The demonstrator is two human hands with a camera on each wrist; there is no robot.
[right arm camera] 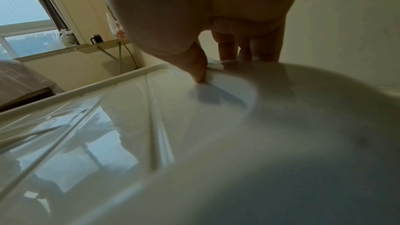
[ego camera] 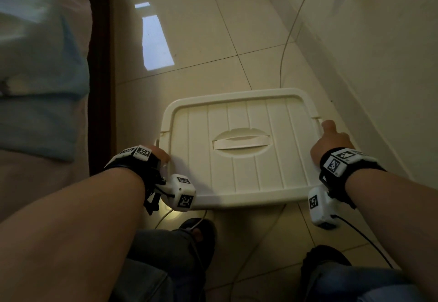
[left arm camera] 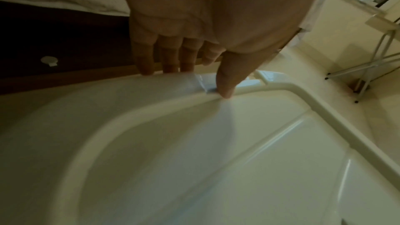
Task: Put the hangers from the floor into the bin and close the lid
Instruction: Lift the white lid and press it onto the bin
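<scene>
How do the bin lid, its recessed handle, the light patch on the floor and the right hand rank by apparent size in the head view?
1. Bin lid, by far the largest.
2. Light patch and recessed handle: too close to rank.
3. Right hand, smallest, partly hidden behind the wrist strap.

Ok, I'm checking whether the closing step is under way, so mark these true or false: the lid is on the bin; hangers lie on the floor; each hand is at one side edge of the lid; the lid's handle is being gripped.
1. The lid sits on the bin: true.
2. Hangers lie on the floor: false, none are visible there.
3. The left hand and the right hand are at opposite side edges of the lid: true.
4. A hand grips the lid's handle: false, the handle is untouched.
</scene>
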